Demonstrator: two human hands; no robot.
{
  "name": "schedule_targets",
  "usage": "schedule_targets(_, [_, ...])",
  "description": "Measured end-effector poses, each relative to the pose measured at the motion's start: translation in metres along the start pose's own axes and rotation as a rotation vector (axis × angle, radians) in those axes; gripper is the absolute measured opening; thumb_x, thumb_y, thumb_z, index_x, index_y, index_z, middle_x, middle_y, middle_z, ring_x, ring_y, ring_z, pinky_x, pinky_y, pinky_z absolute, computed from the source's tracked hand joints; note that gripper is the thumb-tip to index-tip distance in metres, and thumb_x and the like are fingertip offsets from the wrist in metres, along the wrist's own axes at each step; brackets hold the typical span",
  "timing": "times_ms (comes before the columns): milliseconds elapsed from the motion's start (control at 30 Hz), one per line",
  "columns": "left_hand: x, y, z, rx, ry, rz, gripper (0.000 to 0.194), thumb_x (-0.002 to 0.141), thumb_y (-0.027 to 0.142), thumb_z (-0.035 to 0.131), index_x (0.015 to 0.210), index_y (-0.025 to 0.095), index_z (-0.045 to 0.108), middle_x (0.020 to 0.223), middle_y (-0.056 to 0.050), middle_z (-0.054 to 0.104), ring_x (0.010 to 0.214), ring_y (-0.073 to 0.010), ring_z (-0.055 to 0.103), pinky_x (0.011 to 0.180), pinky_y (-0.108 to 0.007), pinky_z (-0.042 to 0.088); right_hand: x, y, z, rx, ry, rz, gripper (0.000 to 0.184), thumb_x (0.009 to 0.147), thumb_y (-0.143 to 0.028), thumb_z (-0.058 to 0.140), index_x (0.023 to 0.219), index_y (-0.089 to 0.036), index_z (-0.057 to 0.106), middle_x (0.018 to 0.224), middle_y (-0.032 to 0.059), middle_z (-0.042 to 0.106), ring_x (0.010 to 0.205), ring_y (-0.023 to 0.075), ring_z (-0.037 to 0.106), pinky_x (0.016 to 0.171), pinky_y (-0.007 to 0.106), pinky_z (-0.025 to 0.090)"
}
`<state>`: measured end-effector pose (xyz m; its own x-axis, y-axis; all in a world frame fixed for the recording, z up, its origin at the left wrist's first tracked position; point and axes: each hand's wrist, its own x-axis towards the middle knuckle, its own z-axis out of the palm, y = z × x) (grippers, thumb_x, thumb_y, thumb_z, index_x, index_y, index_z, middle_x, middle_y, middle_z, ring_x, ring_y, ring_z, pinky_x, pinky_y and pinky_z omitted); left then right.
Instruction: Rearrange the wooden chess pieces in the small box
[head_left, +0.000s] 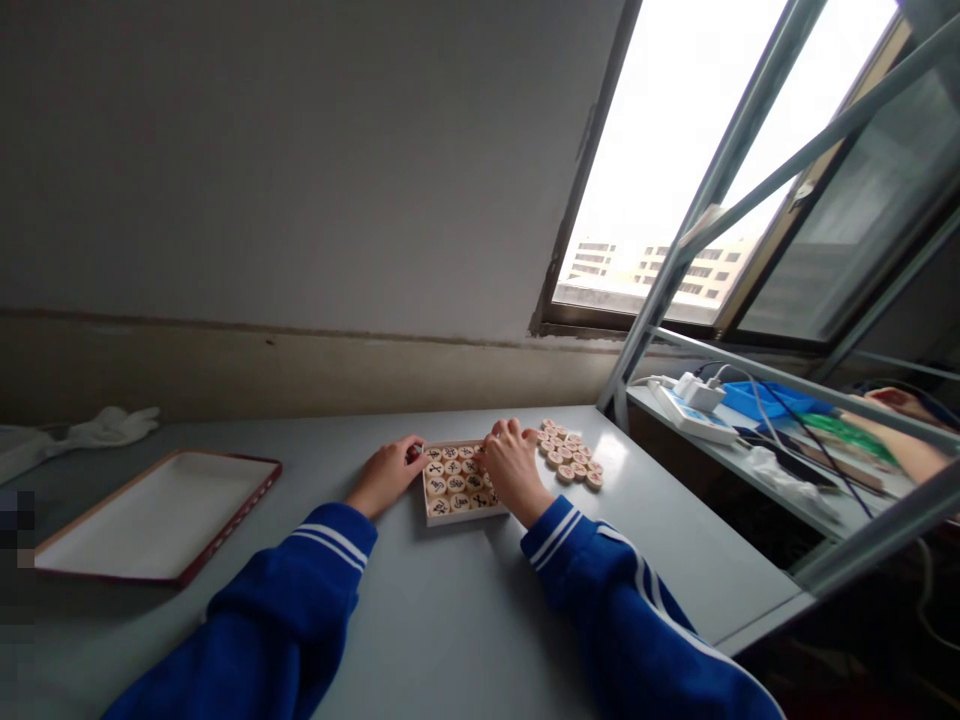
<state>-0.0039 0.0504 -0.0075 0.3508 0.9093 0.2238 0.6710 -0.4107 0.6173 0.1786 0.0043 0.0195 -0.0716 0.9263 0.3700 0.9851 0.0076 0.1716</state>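
Observation:
A shallow box (463, 518) holds rows of round wooden Chinese chess pieces (456, 484) with dark characters. At the box's upper left corner, my left hand (386, 478) has its fingers curled, with a small dark red spot showing between them; what it grips is unclear. My right hand (516, 470) bends over the box's right part and covers some pieces. Its fingers point down and are drawn together, their tips hidden. Just right of that hand, a cluster of loose chess pieces with reddish characters (571, 455) lies on the grey table (435, 620).
A red-edged shallow lid (161, 510) lies inner side up at the left. White gloves (112, 428) rest behind it. Past a metal frame (667, 270) at right, a side surface holds a power strip (694, 410), a blue tray (772, 398) and another person's arm (900, 440).

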Motion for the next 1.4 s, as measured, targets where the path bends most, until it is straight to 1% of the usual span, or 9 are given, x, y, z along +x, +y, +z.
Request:
schedule_targets(167, [-0.001, 0.001, -0.001, 0.005, -0.003, -0.013, 0.028, 0.077, 0.031, 0.043, 0.097, 0.016, 0.058, 0.084, -0.006, 0.065, 0.076, -0.0178, 0.059, 0.065, -0.024, 0.038, 0.004, 0.004, -0.001, 0.172, 0.001, 0.061, 0.014, 0.076, -0.031, 0.065, 0.080, -0.018, 0.064, 0.096, 0.0079, 0.054, 0.092, 0.0234, 0.041, 0.075, 0.036, 0.030])
schedule_targets(400, [0.000, 0.000, 0.000, -0.001, 0.003, -0.002, 0.030, 0.077, 0.032, 0.042, 0.097, 0.016, 0.058, 0.083, -0.005, 0.065, 0.073, -0.0169, 0.058, 0.065, -0.024, 0.038, 0.008, 0.035, -0.007, 0.304, 0.202, 0.147, 0.012, 0.076, -0.033, 0.061, 0.077, -0.022, 0.065, 0.096, 0.0048, 0.055, 0.092, 0.0215, 0.042, 0.074, 0.033, 0.026])
schedule_targets(700, [-0.001, 0.001, -0.001, 0.003, 0.010, 0.008, 0.029, 0.078, 0.031, 0.043, 0.097, 0.015, 0.058, 0.082, -0.005, 0.065, 0.072, -0.0165, 0.058, 0.064, -0.024, 0.039, 0.002, 0.087, 0.021, 0.197, 0.064, 0.296, 0.012, 0.075, -0.029, 0.059, 0.082, -0.021, 0.065, 0.102, 0.0073, 0.051, 0.099, 0.0270, 0.038, 0.078, 0.039, 0.026])
schedule_targets(767, [-0.001, 0.001, 0.000, 0.006, 0.013, 0.010, 0.028, 0.078, 0.030, 0.044, 0.097, 0.015, 0.058, 0.082, -0.005, 0.065, 0.073, -0.0165, 0.058, 0.065, -0.024, 0.039, 0.003, 0.082, 0.017, 0.281, 0.070, 0.252, 0.018, 0.076, -0.027, 0.060, 0.093, -0.023, 0.063, 0.105, 0.0058, 0.051, 0.100, 0.0253, 0.039, 0.079, 0.038, 0.028])
schedule_targets(867, [-0.002, 0.002, 0.000, 0.018, 0.017, -0.002, 0.027, 0.078, 0.028, 0.044, 0.097, 0.015, 0.058, 0.082, -0.005, 0.065, 0.072, -0.0164, 0.057, 0.063, -0.024, 0.038, 0.002, 0.060, 0.004, 0.409, 0.012, -0.030, 0.022, 0.078, -0.025, 0.062, 0.099, -0.027, 0.061, 0.104, 0.0023, 0.052, 0.098, 0.0207, 0.042, 0.080, 0.033, 0.030])
schedule_targets(967, [-0.001, 0.002, 0.001, 0.013, 0.013, -0.005, 0.027, 0.078, 0.028, 0.044, 0.097, 0.015, 0.058, 0.082, -0.005, 0.065, 0.070, -0.0158, 0.057, 0.063, -0.023, 0.038, -0.001, 0.035, -0.008, 0.359, -0.043, -0.247, 0.015, 0.079, -0.028, 0.063, 0.094, -0.027, 0.064, 0.100, 0.0030, 0.054, 0.095, 0.0202, 0.043, 0.078, 0.032, 0.030])
schedule_targets(1133, [-0.001, 0.002, 0.000, 0.000, 0.014, -0.007, 0.027, 0.078, 0.027, 0.044, 0.097, 0.015, 0.058, 0.083, -0.005, 0.065, 0.073, -0.0160, 0.058, 0.065, -0.023, 0.038, -0.008, 0.017, -0.017, 0.190, -0.060, -0.193, 0.014, 0.078, -0.033, 0.065, 0.086, -0.022, 0.067, 0.095, 0.0062, 0.055, 0.091, 0.0214, 0.043, 0.077, 0.033, 0.028])
schedule_targets(1300, [-0.001, 0.002, 0.000, 0.018, 0.004, -0.010, 0.027, 0.078, 0.028, 0.044, 0.098, 0.016, 0.058, 0.083, -0.005, 0.065, 0.073, -0.0159, 0.057, 0.064, -0.023, 0.038, -0.007, 0.019, -0.017, 0.128, -0.053, -0.157, 0.017, 0.078, -0.038, 0.064, 0.078, -0.022, 0.068, 0.092, 0.0062, 0.056, 0.090, 0.0223, 0.043, 0.076, 0.034, 0.028])
schedule_targets(1400, [-0.001, 0.002, 0.000, 0.033, 0.003, -0.012, 0.028, 0.079, 0.030, 0.043, 0.097, 0.016, 0.058, 0.083, -0.005, 0.065, 0.072, -0.0161, 0.057, 0.063, -0.023, 0.037, -0.005, 0.028, -0.018, 0.193, 0.030, -0.156, 0.016, 0.077, -0.039, 0.064, 0.080, -0.024, 0.068, 0.096, 0.0043, 0.056, 0.093, 0.0218, 0.043, 0.077, 0.034, 0.028])
